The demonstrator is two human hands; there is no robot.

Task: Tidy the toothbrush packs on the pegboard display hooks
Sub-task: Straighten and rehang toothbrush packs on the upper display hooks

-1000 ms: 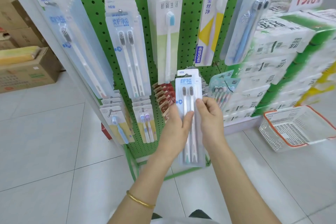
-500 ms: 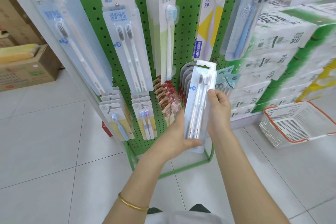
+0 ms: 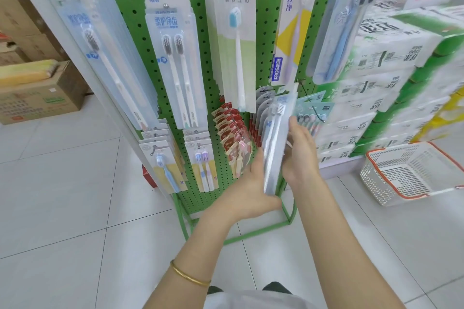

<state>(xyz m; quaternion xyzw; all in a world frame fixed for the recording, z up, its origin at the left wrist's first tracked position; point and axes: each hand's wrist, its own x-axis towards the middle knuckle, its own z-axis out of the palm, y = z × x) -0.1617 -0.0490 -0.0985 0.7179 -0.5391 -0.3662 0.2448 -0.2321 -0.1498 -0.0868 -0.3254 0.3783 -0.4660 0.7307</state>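
You hold one toothbrush pack (image 3: 275,148) with both hands, low down in front of the green pegboard (image 3: 263,32). Your left hand (image 3: 247,188) grips the pack from below, with the fingers tucked behind it. Your right hand (image 3: 300,153) curls round its right edge, higher up. The pack is turned nearly edge-on to you, and its top leans in toward the pegboard. Right behind it, a row of grey-edged packs (image 3: 262,113) hangs on the low part of the pegboard, very close to the top of your pack. I cannot tell if they touch. A bunch of red packs (image 3: 231,130) fans out from the pegboard just beside your left hand. A teal pack (image 3: 313,113) hangs on a bare hook (image 3: 317,114) near your right fingers. Higher on the pegboard hang a long pack with one blue-headed brush (image 3: 237,40) and a pack with two dark-headed brushes (image 3: 175,57). Two sets of small packs (image 3: 202,160) hang at the low left of the pegboard. To the right of the pegboard stands a tall stack of tissue packs (image 3: 391,78), with a white and orange basket (image 3: 411,173) on the floor. To the left of the pegboard sits a cardboard box (image 3: 42,98). A gold bracelet (image 3: 189,275) is on your left wrist.
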